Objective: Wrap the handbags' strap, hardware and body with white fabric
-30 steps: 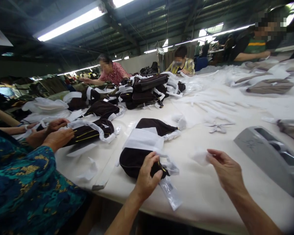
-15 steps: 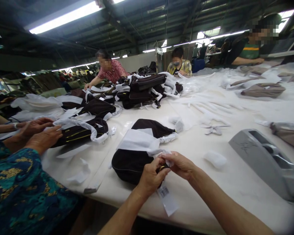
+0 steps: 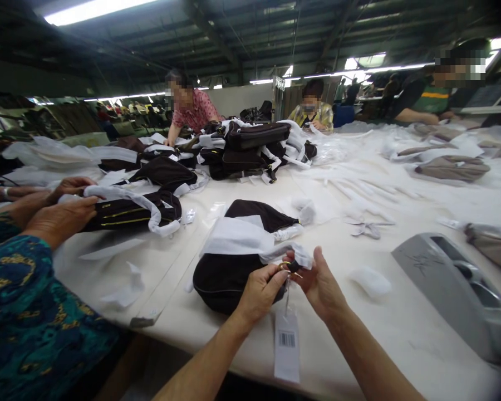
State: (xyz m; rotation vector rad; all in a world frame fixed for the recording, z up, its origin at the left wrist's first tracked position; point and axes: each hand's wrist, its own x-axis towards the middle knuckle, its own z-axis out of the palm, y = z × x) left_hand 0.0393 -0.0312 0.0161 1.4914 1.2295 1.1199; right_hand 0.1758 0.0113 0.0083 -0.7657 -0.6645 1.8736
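A black bag with white wrapping paper around its middle lies on the table in front of me. My left hand pinches a gold-coloured metal ring at the bag's strap end, by its right side. Across from it my right hand has its fingers round the strap end, which is wrapped in white tissue; its thumb points up. Below the hands hangs a white tag with a barcode.
A grey tape dispenser stands at the right. Wrapped dark bags are piled at the back. At the left, a co-worker's hands hold another bag's wrapped strap. Brown bags lie back right.
My right hand has opened somewhat and turned, its thumb now raised. The ring and strap end show more clearly, and the tag hangs straighter. The co-worker's hands have shifted left.
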